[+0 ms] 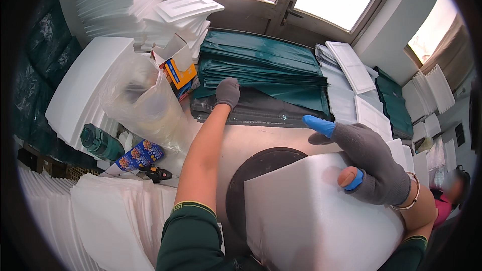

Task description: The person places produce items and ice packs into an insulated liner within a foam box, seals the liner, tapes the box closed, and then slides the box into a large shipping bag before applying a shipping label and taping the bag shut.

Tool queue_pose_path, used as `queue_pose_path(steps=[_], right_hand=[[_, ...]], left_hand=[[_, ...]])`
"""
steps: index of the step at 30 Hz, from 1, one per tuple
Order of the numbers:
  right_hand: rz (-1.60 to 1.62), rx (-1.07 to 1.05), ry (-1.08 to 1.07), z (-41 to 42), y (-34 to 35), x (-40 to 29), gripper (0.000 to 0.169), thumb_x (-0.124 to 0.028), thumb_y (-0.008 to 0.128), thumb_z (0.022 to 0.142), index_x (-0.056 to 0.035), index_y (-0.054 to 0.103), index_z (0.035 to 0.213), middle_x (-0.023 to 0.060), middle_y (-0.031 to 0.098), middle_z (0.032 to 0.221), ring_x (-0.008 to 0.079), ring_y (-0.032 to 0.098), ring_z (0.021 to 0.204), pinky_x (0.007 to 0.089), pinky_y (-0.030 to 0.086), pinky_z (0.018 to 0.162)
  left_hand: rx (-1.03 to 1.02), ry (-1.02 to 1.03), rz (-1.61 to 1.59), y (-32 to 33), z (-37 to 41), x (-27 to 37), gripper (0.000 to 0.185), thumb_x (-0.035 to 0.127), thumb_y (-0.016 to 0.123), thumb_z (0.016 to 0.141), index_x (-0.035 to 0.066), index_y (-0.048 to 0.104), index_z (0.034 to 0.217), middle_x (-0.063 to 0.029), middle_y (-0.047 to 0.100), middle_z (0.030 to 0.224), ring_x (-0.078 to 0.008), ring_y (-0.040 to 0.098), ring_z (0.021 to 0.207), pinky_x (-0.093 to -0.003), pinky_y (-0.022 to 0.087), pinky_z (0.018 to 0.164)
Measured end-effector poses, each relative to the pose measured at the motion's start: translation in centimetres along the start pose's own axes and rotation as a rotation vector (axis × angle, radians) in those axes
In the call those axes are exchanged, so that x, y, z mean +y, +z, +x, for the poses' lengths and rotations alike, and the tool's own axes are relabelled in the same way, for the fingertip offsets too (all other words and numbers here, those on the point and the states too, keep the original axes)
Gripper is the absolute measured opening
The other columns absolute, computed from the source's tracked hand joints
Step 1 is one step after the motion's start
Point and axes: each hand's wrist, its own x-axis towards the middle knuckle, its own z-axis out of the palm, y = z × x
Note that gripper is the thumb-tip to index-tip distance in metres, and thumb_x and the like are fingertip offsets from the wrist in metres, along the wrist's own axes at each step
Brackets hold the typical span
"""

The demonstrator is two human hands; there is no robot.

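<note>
My left hand point(228, 92), in a grey glove, is closed on the edge of a dark green plastic bag point(297, 96) at the front of a stack. That bag's edge is lifted, and its dark grey inner side shows. My right hand point(371, 162) wears a grey glove with a bare thumb tip and blue covering on the index finger and thumb. Its fingers are apart over the top of a white box-like block point(293, 207); whether the palm presses on it is hidden. The block stands tilted in view in front of me, partly over a round black disc point(248, 184).
Left are a clear plastic bag point(147, 101), an opened carton point(175, 64), a green bottle point(101, 141) and a black tape-cutter-like tool point(159, 174). White foam sheets point(113, 210) stand lower left. White foam lids point(350, 66) lie right. Another person point(450, 199) is at far right.
</note>
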Motion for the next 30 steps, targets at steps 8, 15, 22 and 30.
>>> queue_pose_path(steps=[8,15,22,30], right_hand=[[-0.273,0.316,0.351,0.5,-0.4,2.6,0.062,-0.028,0.065,0.093,-0.0022,0.039,0.143,0.0217,0.055,0.129,0.032,0.058,0.117,0.0368,0.047,0.1],[-0.634,0.592,0.207,-0.5,-5.0,6.6,0.014,-0.011,0.066,0.083,-0.0087,0.064,0.097,0.0125,0.066,0.089,0.0298,0.067,0.087,0.0379,0.052,0.081],[-0.792,0.703,0.588,-11.0,-7.0,14.5,0.022,-0.015,0.066,0.085,-0.0071,0.064,0.105,0.016,0.061,0.105,0.0335,0.064,0.094,0.0422,0.053,0.077],[0.015,0.978,-0.052,-25.5,0.7,6.7,0.03,0.005,0.07,0.073,-0.0024,0.046,0.088,0.0058,0.047,0.086,0.0166,0.048,0.076,0.0259,0.043,0.069]], left_hand=[[-0.308,0.213,-1.197,-17.3,0.9,22.3,0.021,0.014,0.053,0.1,0.003,0.059,0.083,0.0036,0.05,0.068,-0.0047,0.042,0.06,-0.02,0.038,0.056],[-0.225,0.64,-0.573,-34.4,-4.5,29.7,0.012,0.013,0.061,0.095,0.003,0.058,0.09,-0.0069,0.055,0.067,-0.0173,0.053,0.059,-0.0288,0.045,0.057],[0.214,0.567,0.024,-34.9,-10.4,26.1,0.011,0.013,0.062,0.091,0.006,0.055,0.086,-0.0121,0.06,0.07,-0.0327,0.062,0.063,-0.0357,0.048,0.055],[0.012,0.378,-0.497,-41.0,-23.8,30.3,0.009,0.006,0.068,0.086,0.002,0.062,0.092,-0.0118,0.057,0.072,-0.0239,0.059,0.064,-0.0321,0.045,0.06]])
